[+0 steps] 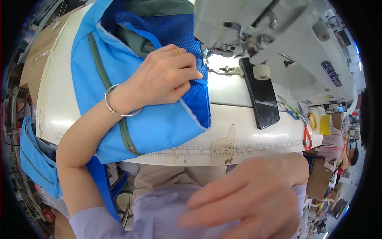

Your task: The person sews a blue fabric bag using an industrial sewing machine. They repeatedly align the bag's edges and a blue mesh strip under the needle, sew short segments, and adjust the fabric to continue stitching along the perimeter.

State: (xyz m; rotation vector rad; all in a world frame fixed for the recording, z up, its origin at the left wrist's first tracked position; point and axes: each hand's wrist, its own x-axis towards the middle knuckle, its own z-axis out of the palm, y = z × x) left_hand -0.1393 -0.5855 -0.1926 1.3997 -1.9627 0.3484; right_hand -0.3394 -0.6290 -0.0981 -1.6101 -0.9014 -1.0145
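My left hand [169,75], with a ring and a bangle, is closed on a sewn light-blue fabric piece [159,123], close to the needle area of a sewing machine [238,24]. The piece carries dark-green strips, a dark-blue mesh panel [175,28] and a grey-green layer showing inside it. Some of its mesh edge runs beside the presser foot [205,59]. Away from the fabric, my right hand [250,195] hovers over my lap, blurred by motion. Its fingers are stretched out and apart, with nothing visible in them.
A black phone [260,95] lies on the white machine table [234,139] right of the needle. Red-handled scissors [306,137], small blue-handled snips [292,111] and yellow tape [325,124] sit at the table's right end. Another blue sewn piece [38,155] hangs at left.
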